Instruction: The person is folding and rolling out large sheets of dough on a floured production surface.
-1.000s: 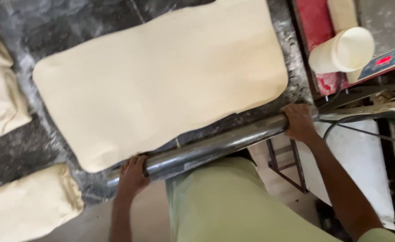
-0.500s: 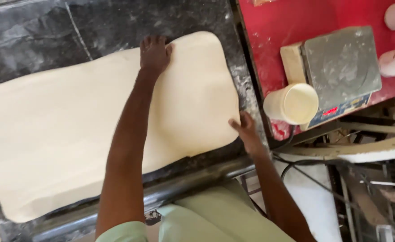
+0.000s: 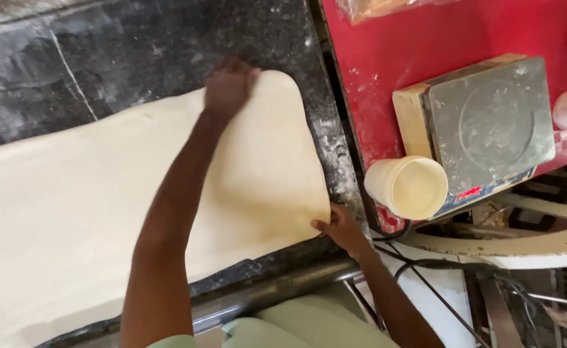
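Note:
A large pale sheet of rolled dough point(image 3: 71, 212) lies across the dark floured stone counter point(image 3: 135, 45). My left hand point(image 3: 228, 87) reaches over the sheet and grips its far right corner. My right hand point(image 3: 338, 225) pinches the near right corner at the counter's front edge. The right end of the sheet looks slightly lifted between the two hands. A metal rolling pin point(image 3: 264, 293) lies along the counter's near edge, below my arms.
A red table point(image 3: 425, 45) stands to the right with a weighing scale point(image 3: 489, 122) on it. A cream plastic cup point(image 3: 409, 187) lies on its side by the scale. Cables and a metal frame point(image 3: 521, 245) sit below.
Both hands left the rolling pin and moved to the dough's right end. The left hand now grips the far corner, the right the near corner, and the view has shifted right.

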